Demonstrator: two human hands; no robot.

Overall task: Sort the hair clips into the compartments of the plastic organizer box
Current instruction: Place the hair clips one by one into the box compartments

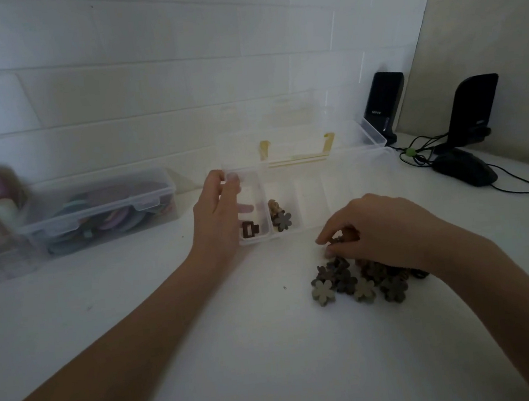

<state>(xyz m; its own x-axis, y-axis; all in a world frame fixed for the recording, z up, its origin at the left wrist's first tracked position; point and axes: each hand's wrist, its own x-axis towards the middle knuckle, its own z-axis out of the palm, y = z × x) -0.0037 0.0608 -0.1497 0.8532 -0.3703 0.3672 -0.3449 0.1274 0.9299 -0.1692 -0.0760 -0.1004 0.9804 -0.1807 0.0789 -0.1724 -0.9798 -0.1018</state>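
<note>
A clear plastic organizer box stands open on the white table, its lid raised at the back. My left hand grips the box's left end wall, thumb over the rim. The leftmost compartment holds a dark brown claw clip. The compartment beside it holds a grey flower clip and a tan clip. A pile of flower-shaped hair clips lies in front of the box. My right hand rests over the pile's far edge, fingertips pinched on a small brown clip.
A closed clear box filled with coloured round items sits at the left, with pastel blurred items beside it. Two black speakers, a black mouse and cables occupy the back right. A tiled wall runs behind.
</note>
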